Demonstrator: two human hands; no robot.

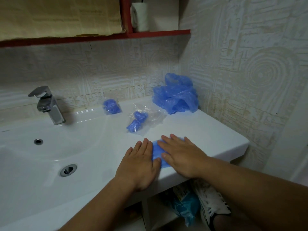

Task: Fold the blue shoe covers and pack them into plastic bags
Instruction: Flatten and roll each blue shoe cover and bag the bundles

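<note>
A blue shoe cover [157,152] lies flat on the white sink counter [208,130] near its front edge. My left hand [140,162] presses on the cover's left side with straight fingers. My right hand [181,155] lies flat over its right side and hides most of it. A loose pile of blue shoe covers [176,97] sits against the wall at the back right. Two clear plastic bags hold folded blue covers: one [111,106] near the back wall, another [140,121] in the middle of the counter.
A chrome faucet [48,105] stands at the back left above the basin [50,155] with its drain [68,170]. A red shelf [150,34] hangs overhead. Below the counter I see a blue bag [185,207] and a white shoe [211,205].
</note>
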